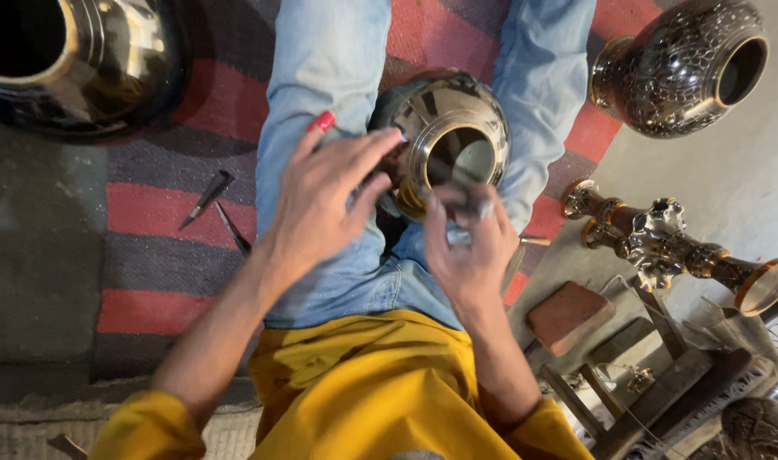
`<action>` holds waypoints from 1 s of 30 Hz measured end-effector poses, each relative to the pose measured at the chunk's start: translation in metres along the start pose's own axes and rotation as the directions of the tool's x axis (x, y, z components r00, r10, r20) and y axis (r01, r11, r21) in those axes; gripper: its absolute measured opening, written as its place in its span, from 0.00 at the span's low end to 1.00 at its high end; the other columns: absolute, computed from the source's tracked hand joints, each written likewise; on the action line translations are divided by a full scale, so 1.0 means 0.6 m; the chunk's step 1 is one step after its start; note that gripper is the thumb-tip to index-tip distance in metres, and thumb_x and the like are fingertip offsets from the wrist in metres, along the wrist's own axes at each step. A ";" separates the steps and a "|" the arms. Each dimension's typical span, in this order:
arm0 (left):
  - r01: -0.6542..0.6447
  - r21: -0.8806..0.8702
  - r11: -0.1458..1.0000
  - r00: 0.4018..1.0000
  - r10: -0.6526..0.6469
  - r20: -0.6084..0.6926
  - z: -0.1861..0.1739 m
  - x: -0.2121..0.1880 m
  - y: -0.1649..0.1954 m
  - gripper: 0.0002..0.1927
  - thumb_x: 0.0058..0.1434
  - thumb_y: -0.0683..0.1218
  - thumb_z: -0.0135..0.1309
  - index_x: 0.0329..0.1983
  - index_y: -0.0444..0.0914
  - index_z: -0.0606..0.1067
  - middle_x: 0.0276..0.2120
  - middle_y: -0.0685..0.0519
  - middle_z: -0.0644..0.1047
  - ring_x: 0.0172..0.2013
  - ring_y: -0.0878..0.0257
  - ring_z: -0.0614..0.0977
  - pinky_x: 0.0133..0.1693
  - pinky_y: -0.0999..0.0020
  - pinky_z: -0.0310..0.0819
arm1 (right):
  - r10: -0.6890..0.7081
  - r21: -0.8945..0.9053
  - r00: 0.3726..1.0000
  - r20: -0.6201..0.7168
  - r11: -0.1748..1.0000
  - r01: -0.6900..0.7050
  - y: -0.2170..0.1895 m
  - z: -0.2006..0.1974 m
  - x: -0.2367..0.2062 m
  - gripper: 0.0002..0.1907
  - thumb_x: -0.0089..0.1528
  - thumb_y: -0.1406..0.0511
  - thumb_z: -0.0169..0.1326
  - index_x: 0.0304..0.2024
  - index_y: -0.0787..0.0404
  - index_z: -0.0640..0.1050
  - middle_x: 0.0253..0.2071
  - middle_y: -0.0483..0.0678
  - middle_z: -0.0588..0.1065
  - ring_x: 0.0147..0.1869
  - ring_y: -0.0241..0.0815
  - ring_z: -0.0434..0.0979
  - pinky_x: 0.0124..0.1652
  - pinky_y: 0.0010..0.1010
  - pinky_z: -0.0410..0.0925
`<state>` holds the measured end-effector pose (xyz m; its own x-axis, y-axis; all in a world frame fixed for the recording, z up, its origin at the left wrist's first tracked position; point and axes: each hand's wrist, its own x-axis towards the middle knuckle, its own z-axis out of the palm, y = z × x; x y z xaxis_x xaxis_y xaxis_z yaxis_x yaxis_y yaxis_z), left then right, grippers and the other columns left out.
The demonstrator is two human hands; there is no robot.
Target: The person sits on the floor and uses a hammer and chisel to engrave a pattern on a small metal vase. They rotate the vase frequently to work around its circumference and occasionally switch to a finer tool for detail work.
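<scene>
Vase (448, 140) lies on its side between the person's jeans-clad legs, mouth facing the camera, shiny metal with dark facets.

Left hand (325, 200) sits just left of the vase: fingers spread wide and loosely curved, fingertips touching the vase's shoulder, gripping nothing I can make out. A small red item (321, 122) shows at a fingertip, up-left of the vase; can't tell if it's held or just lying on the jeans.

Right hand (470, 247) is just below the vase mouth, fingers curled in around something small and dark at the rim. Blurred, so what it is and how tight the grip is: can't tell.

Around the vase:
- two dark pointed tools (212, 204) on the striped rug (163, 192), well left
- large dark pot (74, 60) far upper left
- engraved vase (683, 68) upper right, on its side
- ornate metal stem (670, 247) lying right
- brick-coloured block (569, 315) lower right, near wooden slats (653, 383)
</scene>
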<state>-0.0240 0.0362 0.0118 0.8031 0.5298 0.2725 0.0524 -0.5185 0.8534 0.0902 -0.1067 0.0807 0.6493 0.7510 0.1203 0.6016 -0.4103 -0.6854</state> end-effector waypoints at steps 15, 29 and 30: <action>0.626 -0.543 0.559 0.727 -0.166 0.667 -0.014 -0.074 0.115 0.20 0.69 0.54 0.47 0.45 0.33 0.78 0.28 0.48 0.79 0.30 0.63 0.77 0.33 0.65 0.71 | -0.072 0.567 0.887 0.457 0.792 -0.228 0.045 -0.087 -0.094 0.07 0.70 0.68 0.54 0.47 0.65 0.71 0.39 0.54 0.80 0.40 0.44 0.83 0.41 0.31 0.76; 0.457 -0.624 0.634 0.794 0.025 0.608 -0.025 -0.117 0.154 0.20 0.72 0.56 0.52 0.33 0.36 0.73 0.26 0.50 0.71 0.29 0.54 0.76 0.33 0.59 0.66 | -0.451 0.698 0.720 0.528 0.714 -0.064 0.000 -0.139 -0.077 0.12 0.76 0.65 0.44 0.55 0.66 0.74 0.36 0.49 0.78 0.33 0.47 0.80 0.35 0.38 0.74; 0.453 -0.632 0.628 0.797 0.033 0.604 -0.024 -0.119 0.155 0.19 0.72 0.55 0.52 0.33 0.36 0.74 0.26 0.50 0.71 0.29 0.54 0.76 0.33 0.59 0.66 | -0.460 0.693 0.714 0.528 0.720 -0.049 -0.002 -0.140 -0.077 0.12 0.75 0.65 0.45 0.55 0.67 0.74 0.34 0.49 0.77 0.32 0.47 0.78 0.34 0.38 0.72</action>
<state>-0.0848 -0.0403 0.0782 0.9997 -0.0001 -0.0230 0.0217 0.3386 0.9407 0.0988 -0.1846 0.1364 -0.0590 0.9980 0.0221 0.0790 0.0267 -0.9965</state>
